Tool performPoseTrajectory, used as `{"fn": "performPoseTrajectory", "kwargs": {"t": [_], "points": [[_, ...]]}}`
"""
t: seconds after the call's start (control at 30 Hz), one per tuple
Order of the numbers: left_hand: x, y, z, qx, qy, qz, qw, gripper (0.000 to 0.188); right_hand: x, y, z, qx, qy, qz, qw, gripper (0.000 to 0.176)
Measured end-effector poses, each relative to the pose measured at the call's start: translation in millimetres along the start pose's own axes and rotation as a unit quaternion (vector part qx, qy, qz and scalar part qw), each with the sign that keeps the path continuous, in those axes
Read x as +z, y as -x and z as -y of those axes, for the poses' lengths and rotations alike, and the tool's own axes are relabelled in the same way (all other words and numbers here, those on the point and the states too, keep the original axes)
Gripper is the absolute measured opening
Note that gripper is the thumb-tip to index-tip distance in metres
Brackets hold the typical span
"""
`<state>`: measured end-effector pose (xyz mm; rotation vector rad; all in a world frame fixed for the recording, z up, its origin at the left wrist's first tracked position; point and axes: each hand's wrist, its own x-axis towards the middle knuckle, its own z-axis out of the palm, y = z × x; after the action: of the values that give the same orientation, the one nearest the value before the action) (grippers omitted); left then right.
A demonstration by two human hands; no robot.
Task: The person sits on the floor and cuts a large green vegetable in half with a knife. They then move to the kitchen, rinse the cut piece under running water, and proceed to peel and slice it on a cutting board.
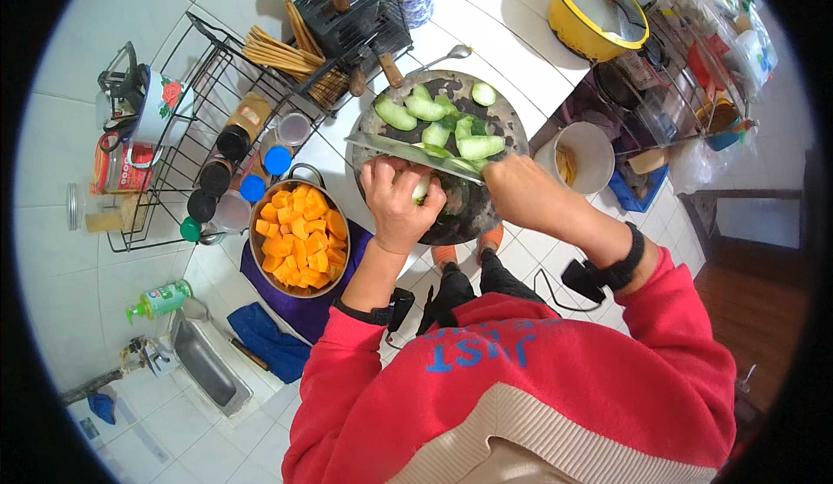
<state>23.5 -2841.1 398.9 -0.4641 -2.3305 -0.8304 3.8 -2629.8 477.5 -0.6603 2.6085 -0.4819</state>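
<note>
A round, dark-stained chopping board [459, 214] lies on the tiled counter in front of me. My right hand [511, 183] grips a kitchen knife, whose broad blade [403, 148] slants leftward across the board. Just below the blade, my left hand [402, 201] holds down a pale green gourd piece [422, 188], mostly hidden by the fingers. Beyond the blade lie several chunks of green gourd [480, 147], some partly covered by it. One round end slice [483, 94] rests apart near the board's far edge.
A metal pot of cubed orange squash [299, 240] stands left of the board. Behind it are a wire rack [195, 74] with jars and a knife block [355, 12]. A spoon [449, 54], a yellow lidded pot [595, 12] and a white bin [579, 155] are farther round. A sink [208, 363] sits at lower left.
</note>
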Motion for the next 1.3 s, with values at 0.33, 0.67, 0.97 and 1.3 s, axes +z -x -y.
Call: {"fn": "performPoseTrajectory", "kwargs": {"t": [0.33, 0.67, 0.97, 1.3], "points": [[0, -9, -1, -0.001, 0.004, 0.027, 1.0, 0.021, -6, -15, -5, -0.024, -0.028, 0.013, 0.999, 0.012], [-1, -6, -1, -0.021, 0.02, 0.041, 0.999, 0.024, 7, -37, -19, 0.001, -0.049, 0.047, 0.998, 0.015], [-8, -7, 7, -0.004, 0.069, 0.1, 0.993, 0.04, 3, -46, -15, 0.0, -0.039, 0.048, 0.998, 0.016], [-2, -2, 10, -0.003, 0.065, 0.068, 0.996, 0.039, 11, -63, -27, 0.017, -0.039, 0.086, 0.995, 0.018]]}}
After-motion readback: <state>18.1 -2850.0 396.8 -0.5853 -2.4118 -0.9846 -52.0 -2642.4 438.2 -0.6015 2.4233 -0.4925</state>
